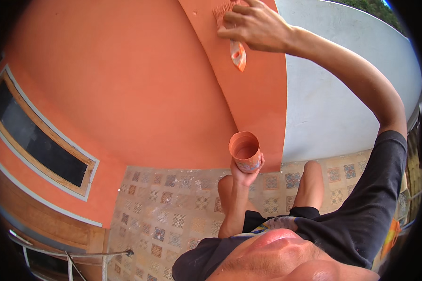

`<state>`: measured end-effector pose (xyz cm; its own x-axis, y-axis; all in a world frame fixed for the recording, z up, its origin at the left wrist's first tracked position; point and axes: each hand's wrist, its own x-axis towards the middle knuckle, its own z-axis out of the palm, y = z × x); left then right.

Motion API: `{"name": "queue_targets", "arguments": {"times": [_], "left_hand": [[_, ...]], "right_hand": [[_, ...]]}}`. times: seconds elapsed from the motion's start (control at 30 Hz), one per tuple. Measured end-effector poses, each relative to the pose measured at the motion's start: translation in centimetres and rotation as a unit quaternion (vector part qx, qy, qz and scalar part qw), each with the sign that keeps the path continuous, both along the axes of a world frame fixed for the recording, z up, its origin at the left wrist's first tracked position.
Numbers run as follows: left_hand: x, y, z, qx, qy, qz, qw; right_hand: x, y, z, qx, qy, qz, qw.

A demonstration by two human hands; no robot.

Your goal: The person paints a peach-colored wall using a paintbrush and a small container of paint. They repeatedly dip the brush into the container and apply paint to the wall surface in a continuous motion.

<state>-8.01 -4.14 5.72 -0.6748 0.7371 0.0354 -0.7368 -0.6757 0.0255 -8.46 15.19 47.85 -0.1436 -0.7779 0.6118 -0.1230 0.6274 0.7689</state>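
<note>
My right hand (255, 26) is raised at the top of the view, closed round a wide paintbrush (238, 58) whose paint-smeared handle points down. The bristles lie against or close to the orange wall strip (253, 95); exact contact is hard to tell. Low in front of me, my left hand (244, 175) grips a paint-stained cup (249, 163) from below and around its side. Its rim and inner wall are coated orange, and orange-brown paint shows inside. The cup is upright, near the foot of the strip.
A larger orange wall (144, 87) spans the left, with a wood-framed window (38, 137). A pale, whitish wall (327, 98) adjoins the strip on the right. Patterned floor tiles (161, 210) lie below. A metal frame (88, 253) stands at bottom left.
</note>
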Motion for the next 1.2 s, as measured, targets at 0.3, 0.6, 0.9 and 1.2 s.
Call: {"name": "queue_targets", "arguments": {"times": [0.3,0.6,0.9,1.2], "left_hand": [[0.0,1.5,-0.5,0.005,0.006,-0.014,1.0],[-0.2,1.6,-1.1,0.013,-0.002,-0.008,1.0],[0.2,1.4,-0.5,0.01,0.006,-0.022,1.0],[0.4,1.7,-0.2,-0.008,-0.005,-0.016,1.0]], "right_hand": [[-1.8,5.1,9.4,-0.352,-0.085,0.153,0.92],[1.3,2.8,-0.7,-0.003,-0.09,0.015,0.996],[-0.6,8.3,11.2,-0.26,0.015,0.204,0.944],[1.8,4.1,-3.1,0.008,-0.138,-0.016,0.99]]}}
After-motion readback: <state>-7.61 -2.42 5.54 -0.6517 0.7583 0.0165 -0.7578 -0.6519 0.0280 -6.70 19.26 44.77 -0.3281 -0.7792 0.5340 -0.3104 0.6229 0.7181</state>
